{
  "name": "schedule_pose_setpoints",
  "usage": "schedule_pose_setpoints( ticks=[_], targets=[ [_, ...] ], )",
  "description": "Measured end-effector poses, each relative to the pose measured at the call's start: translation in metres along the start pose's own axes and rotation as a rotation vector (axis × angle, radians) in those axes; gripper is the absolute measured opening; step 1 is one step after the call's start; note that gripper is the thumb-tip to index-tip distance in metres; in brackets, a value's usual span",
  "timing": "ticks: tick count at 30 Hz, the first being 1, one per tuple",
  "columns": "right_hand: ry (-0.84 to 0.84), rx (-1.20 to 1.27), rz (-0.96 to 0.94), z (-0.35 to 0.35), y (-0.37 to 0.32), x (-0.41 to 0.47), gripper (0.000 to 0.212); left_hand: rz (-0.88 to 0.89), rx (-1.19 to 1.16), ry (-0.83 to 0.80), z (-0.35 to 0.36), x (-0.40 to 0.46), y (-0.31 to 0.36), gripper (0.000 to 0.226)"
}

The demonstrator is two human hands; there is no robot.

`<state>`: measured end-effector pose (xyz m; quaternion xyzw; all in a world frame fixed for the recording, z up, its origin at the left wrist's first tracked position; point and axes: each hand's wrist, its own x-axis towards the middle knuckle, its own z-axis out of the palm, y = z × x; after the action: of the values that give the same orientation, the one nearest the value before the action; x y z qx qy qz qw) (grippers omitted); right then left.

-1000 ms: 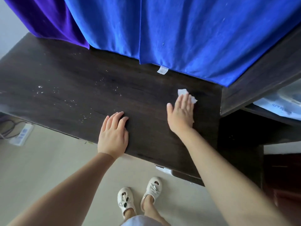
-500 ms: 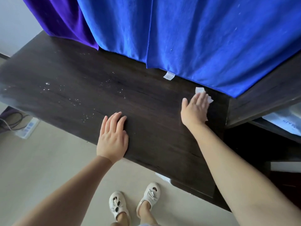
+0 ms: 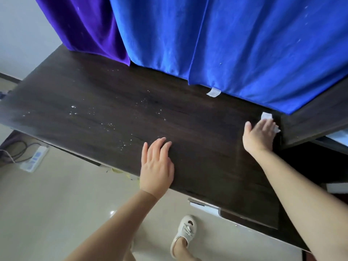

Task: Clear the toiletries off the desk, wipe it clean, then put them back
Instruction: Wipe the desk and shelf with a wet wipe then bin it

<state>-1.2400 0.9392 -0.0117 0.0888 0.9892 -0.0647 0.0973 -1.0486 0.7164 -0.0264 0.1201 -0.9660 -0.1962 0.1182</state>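
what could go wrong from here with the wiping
The white specks lie across the left and middle of the desk, far from the wipe pressed under the right hand at the far right corner, so they may get missed. The blue cloth hangs to the desk's back edge and could be dragged by the wipe. The left hand rests flat beside some specks and could smear them.

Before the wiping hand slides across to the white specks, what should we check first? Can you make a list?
1. Desk free of toiletries: ok.
2. Wipe under right hand, fingers flat on it: ok.
3. Left hand flat, steadying the desk: ok.
4. White specks wiped away: not ok.
5. Blue cloth out of the wipe's path: cannot tell.
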Motion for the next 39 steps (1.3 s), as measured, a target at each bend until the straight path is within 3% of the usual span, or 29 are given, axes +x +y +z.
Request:
schedule_pose_setpoints(
  ticks=[3,8,10,12,14,18,20,23,28,31,34,37,39],
  targets=[
    [-0.03,-0.031,-0.128,0.02,-0.091,-0.021,0.064,0.089,-0.063,-0.038,-0.015,0.003,-0.024,0.038],
    [-0.111,-0.096,-0.705,0.054,-0.255,-0.086,0.065,0.125,0.027,-0.041,-0.057,0.021,-0.131,0.037],
    [-0.151,-0.115,-0.922,0.059,-0.276,-0.102,0.064,0.088,0.073,-0.027,-0.073,0.035,-0.175,0.038],
    [-0.141,-0.148,-0.974,0.055,-0.263,-0.1,0.063,0.074,0.107,-0.035,-0.083,0.049,-0.204,0.04],
    [-0.104,-0.151,-0.782,0.05,-0.225,-0.085,0.061,0.085,0.112,-0.048,-0.086,0.059,-0.214,0.043],
    [-0.022,-0.064,-0.068,0.033,-0.11,-0.077,0.06,0.11,0.085,-0.003,-0.085,0.061,-0.214,0.041],
    [0.025,0.012,0.155,0.033,-0.085,-0.1,0.061,0.123,0.08,0.012,-0.085,0.06,-0.215,0.04],
    [0.04,-0.001,0.095,0.05,-0.131,-0.138,0.063,0.142,0.083,0.003,-0.086,0.061,-0.216,0.04],
    [-0.084,-0.05,-0.603,0.085,-0.275,-0.214,0.074,0.131,0.068,0.022,-0.086,0.06,-0.217,0.04],
    [-0.09,-0.058,-0.819,0.088,-0.271,-0.225,0.071,0.121,0.04,0.034,-0.085,0.06,-0.218,0.04],
    [-0.003,-0.05,-0.614,0.084,-0.198,-0.208,0.075,0.122,0.028,0.031,-0.085,0.059,-0.218,0.04],
    [0.088,-0.016,-0.106,0.073,-0.104,-0.193,0.073,0.129,0.02,0.033,-0.086,0.058,-0.217,0.04],
    [0.061,0.06,0.203,0.063,-0.082,-0.193,0.064,0.127,0.014,0.042,-0.085,0.059,-0.216,0.039]
  ],
)
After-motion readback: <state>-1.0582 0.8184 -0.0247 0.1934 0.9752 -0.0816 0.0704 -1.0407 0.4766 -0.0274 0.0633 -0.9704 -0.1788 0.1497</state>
